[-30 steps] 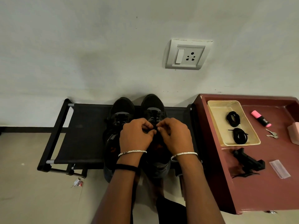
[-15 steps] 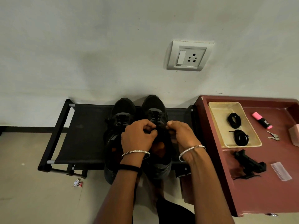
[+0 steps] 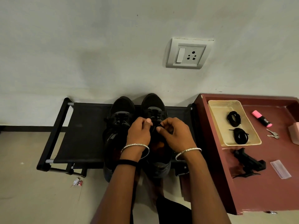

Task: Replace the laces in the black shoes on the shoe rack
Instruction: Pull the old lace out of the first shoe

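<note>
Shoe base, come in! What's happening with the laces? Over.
Left hand, right hand pinching the lace on one black shoe. Two coiled laces lie in tray. Nothing blocking. Over.

light: dim, soft, overhead perhaps | shadows: faint on wall (image 3: 80, 46), black shoes (image 3: 123, 105) lose detail | edges: bowed

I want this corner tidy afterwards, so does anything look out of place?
A small crumpled wrapper lies on the floor beside the near left leg of the shoe rack, looking like dropped litter. Nothing else appears spilled, askew or damaged.
</note>
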